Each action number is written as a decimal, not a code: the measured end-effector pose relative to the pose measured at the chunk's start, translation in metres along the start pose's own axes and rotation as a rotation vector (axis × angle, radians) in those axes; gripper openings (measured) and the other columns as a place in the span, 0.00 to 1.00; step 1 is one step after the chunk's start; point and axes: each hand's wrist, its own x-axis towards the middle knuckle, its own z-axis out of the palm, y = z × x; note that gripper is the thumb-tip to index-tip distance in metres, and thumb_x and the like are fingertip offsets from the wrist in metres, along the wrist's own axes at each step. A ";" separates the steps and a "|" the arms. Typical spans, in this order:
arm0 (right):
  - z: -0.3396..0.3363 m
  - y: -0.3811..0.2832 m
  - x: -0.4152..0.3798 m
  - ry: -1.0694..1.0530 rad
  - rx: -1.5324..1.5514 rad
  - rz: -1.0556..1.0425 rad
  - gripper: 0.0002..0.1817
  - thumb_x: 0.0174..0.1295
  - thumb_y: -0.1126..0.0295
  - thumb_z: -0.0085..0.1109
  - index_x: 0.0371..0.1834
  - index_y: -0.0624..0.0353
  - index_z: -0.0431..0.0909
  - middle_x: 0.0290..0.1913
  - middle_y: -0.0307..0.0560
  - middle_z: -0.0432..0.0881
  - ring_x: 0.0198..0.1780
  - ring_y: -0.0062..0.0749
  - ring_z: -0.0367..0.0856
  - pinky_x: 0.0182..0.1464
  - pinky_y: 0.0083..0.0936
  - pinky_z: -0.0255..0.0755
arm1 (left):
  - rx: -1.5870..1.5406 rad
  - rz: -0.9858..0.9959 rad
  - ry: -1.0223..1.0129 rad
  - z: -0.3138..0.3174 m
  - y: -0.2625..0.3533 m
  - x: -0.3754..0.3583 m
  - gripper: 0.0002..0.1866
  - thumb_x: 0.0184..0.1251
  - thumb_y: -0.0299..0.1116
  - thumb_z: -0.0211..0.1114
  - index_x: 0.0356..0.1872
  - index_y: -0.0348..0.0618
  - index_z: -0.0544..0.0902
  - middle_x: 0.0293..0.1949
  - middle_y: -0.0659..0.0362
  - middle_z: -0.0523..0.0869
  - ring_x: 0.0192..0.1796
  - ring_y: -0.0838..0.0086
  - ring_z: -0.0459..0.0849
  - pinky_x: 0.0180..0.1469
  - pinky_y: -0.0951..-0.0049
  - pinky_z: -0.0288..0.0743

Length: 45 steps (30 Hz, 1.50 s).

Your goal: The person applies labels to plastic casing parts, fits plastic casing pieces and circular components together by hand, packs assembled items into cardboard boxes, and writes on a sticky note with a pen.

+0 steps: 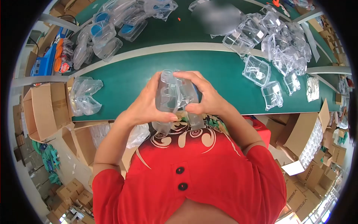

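Close in front of my chest, both hands grip a clear plastic container [167,97] with a round neck at its top. My left hand [143,103] wraps its left side, thumb laid across the lower front. On the other side, my right hand [207,94] curls its fingers over the top right edge, thumb pressing near the middle. Clear hollow legs of the same plastic extend below toward my shirt. The container overlaps the front part of the green table [126,65] in this view.
Clear parts with blue discs [99,30] lie back left, more clear parts [285,44] back right. Single clear trays [256,70] rest nearer me. Clear curved pieces [86,95] sit at left. Open cardboard boxes [46,110] flank the table, and a white bar [179,46] crosses it.
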 end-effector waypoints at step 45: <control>0.220 0.072 0.327 -0.329 -0.482 -0.416 0.29 0.52 0.56 0.69 0.54 0.59 0.75 0.55 0.55 0.78 0.59 0.50 0.74 0.61 0.38 0.66 | 0.838 -0.558 1.070 -0.162 -0.188 -0.140 0.24 0.54 0.30 0.63 0.54 0.33 0.75 0.38 0.48 0.84 0.45 0.56 0.81 0.70 0.47 0.51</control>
